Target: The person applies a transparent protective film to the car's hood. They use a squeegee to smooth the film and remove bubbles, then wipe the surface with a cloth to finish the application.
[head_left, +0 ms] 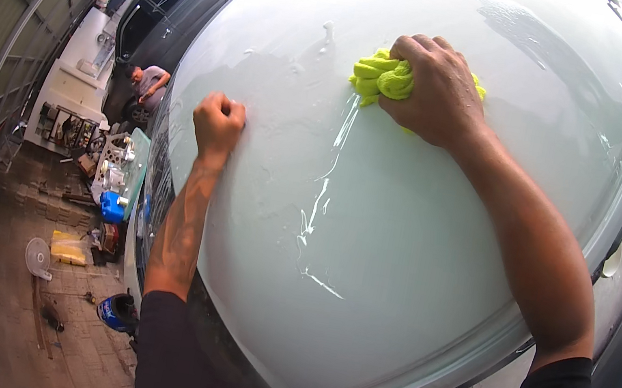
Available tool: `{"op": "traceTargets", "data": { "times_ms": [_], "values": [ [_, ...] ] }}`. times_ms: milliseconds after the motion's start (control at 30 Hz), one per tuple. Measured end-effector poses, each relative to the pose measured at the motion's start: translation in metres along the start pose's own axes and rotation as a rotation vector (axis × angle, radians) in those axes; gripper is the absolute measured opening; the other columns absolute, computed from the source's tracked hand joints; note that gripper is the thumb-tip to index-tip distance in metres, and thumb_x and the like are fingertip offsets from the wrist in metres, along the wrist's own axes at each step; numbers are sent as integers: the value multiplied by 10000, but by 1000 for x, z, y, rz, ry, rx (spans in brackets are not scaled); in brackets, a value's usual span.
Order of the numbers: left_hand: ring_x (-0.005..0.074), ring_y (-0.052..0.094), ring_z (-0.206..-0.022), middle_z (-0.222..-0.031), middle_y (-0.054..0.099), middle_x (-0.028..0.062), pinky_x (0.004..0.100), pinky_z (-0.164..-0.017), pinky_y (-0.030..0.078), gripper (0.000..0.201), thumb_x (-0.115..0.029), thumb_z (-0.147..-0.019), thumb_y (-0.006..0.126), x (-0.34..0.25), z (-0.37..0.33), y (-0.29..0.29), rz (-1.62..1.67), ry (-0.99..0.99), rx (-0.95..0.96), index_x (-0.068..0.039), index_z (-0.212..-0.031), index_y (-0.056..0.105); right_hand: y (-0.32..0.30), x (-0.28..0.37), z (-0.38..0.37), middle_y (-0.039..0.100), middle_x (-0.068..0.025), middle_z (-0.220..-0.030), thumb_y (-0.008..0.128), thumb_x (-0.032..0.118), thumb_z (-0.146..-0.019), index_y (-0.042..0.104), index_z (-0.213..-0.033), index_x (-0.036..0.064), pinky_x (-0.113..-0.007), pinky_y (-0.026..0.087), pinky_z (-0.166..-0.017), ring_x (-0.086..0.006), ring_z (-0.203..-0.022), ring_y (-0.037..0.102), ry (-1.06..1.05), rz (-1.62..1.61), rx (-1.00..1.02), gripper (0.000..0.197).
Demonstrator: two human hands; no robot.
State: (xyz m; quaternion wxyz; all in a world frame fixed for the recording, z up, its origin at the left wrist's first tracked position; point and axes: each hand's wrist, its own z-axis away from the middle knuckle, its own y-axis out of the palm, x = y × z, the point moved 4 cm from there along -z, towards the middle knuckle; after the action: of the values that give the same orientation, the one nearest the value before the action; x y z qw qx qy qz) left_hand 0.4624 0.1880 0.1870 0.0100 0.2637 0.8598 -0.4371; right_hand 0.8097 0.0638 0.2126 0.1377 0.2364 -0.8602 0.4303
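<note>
With twelve at the view's top, the yellow-green cloth (384,76) is held at one o'clock against the pale car roof (401,291), clamped in the right hand's (441,92) fingers; at ten, the left hand (217,125) is seen with fingers curled together — whether around anything cannot be told; wet patches (515,32) are left beyond the cloth; toward six, smoother surface is shown — wiping is judged partly done.

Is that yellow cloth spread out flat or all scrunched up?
Scrunched up: the yellow cloth bulges in thick, bunched folds out from under the right hand, not lying flat on the pale car panel.
</note>
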Motion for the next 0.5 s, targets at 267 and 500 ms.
{"op": "traceTargets", "data": {
  "times_ms": [267,500],
  "values": [
    [441,673,-685,-714,665,265,482,-666,531,285,-251,-753,620,23,-59,26,-127,-126,29,15,-651,629,0,0,-8,695,-87,-1021,814,189,-716,628,-1053,87,-450,480,-964,-304,-1007,633,16,-111,-5,398],
    [437,641,-666,-691,647,246,504,-664,508,270,-209,-775,608,5,-20,9,-129,-14,-42,31,-651,605,2,-5,-4,696,-85,-1047,827,262,-742,664,-1136,119,-451,478,-957,-297,-1058,629,3,-69,5,450]
  ]
}}
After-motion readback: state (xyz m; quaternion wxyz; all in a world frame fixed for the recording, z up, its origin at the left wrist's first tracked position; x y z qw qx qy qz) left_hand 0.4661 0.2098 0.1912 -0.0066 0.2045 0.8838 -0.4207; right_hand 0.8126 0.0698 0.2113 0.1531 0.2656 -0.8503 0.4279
